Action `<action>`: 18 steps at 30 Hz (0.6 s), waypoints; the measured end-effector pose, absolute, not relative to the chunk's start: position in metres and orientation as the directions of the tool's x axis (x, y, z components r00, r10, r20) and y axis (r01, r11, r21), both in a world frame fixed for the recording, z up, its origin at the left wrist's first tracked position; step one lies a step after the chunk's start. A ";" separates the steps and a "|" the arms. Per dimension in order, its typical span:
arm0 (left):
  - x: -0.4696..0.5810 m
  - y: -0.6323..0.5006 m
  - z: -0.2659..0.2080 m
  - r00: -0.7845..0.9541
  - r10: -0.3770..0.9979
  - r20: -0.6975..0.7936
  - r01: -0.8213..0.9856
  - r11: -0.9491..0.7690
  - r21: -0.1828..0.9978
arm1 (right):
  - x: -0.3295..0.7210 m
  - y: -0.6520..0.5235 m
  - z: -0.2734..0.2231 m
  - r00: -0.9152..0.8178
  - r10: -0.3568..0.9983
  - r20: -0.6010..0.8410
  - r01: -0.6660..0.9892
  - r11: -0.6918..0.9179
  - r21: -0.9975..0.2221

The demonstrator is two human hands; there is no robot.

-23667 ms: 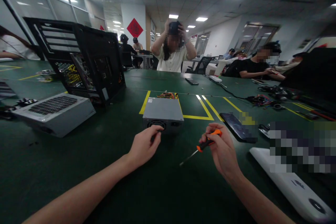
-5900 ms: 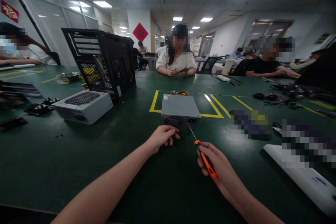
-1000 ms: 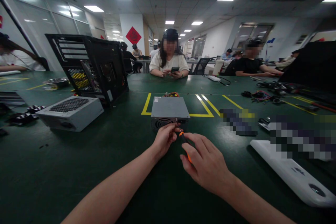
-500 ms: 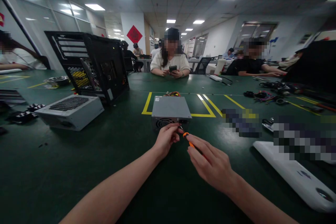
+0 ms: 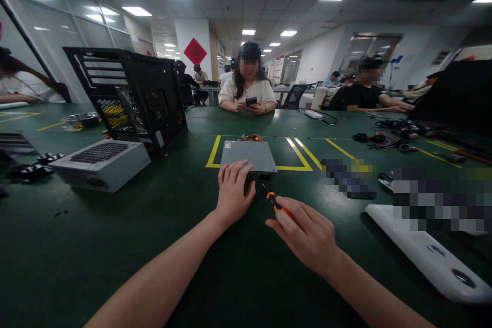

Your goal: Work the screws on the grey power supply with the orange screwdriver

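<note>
A grey power supply unit (image 5: 251, 152) rests inside a yellow-taped area in front of me, its coloured cables bunched at the far side. My left hand (image 5: 234, 192) grips its near left edge, fingers laid over the top and thumb by the front face, covering the fan. My right hand (image 5: 307, 230) is closed around an orange and black screwdriver (image 5: 273, 200). The screwdriver's thin shaft points up and left toward the power socket side of the unit; its tip looks slightly apart from the front face.
To the left are a second power supply (image 5: 102, 161), a black computer case (image 5: 134, 97) and a metal bowl (image 5: 84, 119). On the right lie a white casing (image 5: 426, 256), a blurred-out object (image 5: 348, 177) and loose cables (image 5: 384, 138). Across the table a person (image 5: 248, 87) holds a phone.
My left hand has shifted from near the screw area by the screwdriver tip to the unit's top left edge, its fingers spreading. The screwdriver has drawn slightly back from the front face.
</note>
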State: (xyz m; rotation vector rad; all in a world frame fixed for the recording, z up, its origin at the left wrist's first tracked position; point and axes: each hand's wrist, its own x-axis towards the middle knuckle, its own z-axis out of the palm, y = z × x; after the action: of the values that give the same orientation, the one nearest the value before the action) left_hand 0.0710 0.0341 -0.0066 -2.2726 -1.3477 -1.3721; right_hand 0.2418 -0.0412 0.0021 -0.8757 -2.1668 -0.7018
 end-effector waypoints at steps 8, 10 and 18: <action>0.069 0.044 -0.011 0.232 0.632 0.740 0.811 -0.546 0.212 | 0.237 -0.041 0.001 -0.559 0.353 0.750 0.694 0.695 0.190; 0.070 0.044 -0.010 0.215 0.636 0.741 0.814 -0.536 0.224 | 0.237 -0.041 0.001 -0.520 0.385 0.762 0.728 0.666 0.160; 0.071 0.049 -0.010 0.200 0.652 0.731 0.812 -0.528 0.248 | 0.239 -0.042 0.001 -0.545 0.393 0.741 0.698 0.702 0.141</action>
State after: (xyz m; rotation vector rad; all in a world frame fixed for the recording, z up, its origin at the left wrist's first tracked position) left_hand 0.0713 0.0489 -0.0099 -2.2772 -1.4105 -1.2328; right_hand 0.2391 -0.0416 0.0009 -0.8274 -2.2030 -0.5576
